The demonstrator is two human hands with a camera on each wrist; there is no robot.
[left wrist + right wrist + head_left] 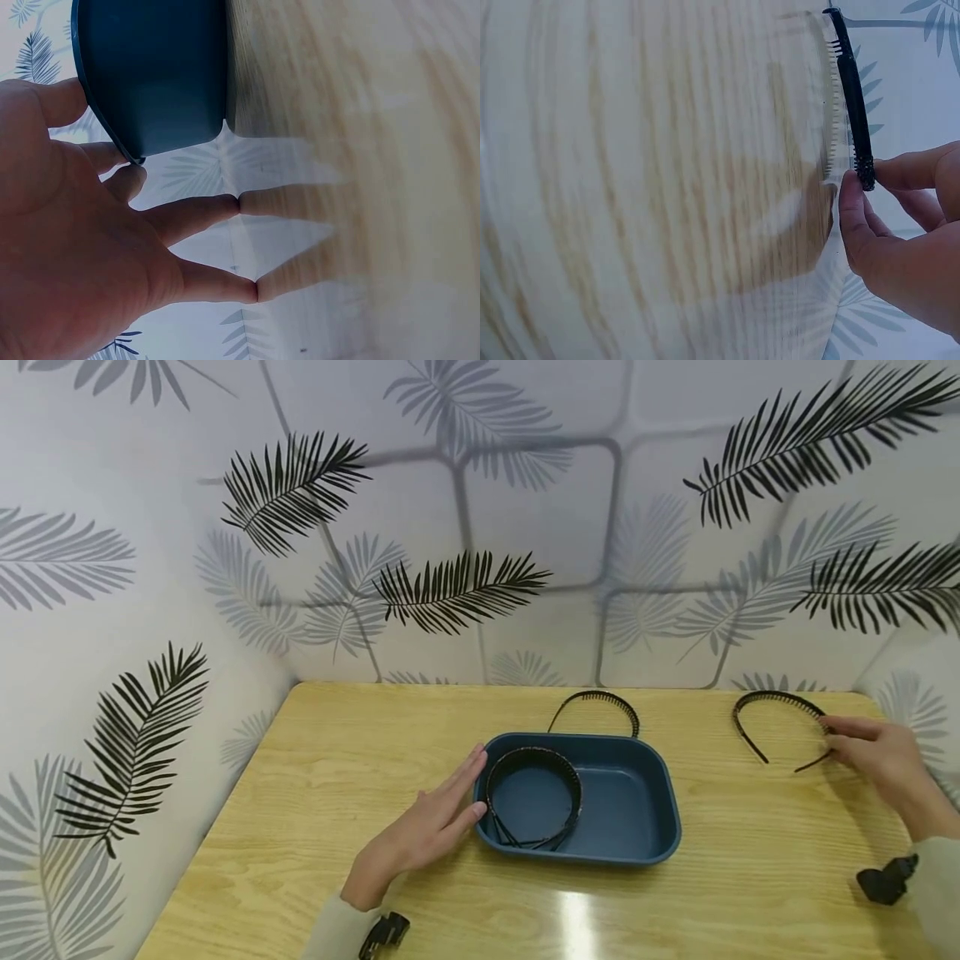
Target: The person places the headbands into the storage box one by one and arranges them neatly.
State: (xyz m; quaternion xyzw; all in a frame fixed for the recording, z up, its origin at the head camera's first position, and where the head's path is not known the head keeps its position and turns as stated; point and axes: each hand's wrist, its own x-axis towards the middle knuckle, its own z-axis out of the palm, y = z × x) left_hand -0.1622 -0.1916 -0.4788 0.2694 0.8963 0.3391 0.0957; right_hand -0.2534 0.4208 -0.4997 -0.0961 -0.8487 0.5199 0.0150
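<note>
A black toothed headband (pixel 776 696) is pinched at its right side between the thumb and fingers of my right hand (pixel 881 756), over the right part of the table. Seen from the right wrist, the headband (pixel 855 94) stands close over the wood with its comb teeth showing. My left hand (pixel 420 831) lies at the left end of a blue rectangular tray (pixel 626 806). Its fingers are straight and spread, with fingertips right at the rim; the left wrist view shows the tray's outer wall (pixel 154 75) beside them. Dark headbands (pixel 576 785) lie overlapping in the tray's left half.
Another black headband (pixel 600 695) lies on the table just behind the tray, partly hidden by its rim. The wood-grain table (pixel 315 777) ends at a leaf-patterned wall (pixel 525 635). A black wrist device (pixel 887 881) sits at the right sleeve.
</note>
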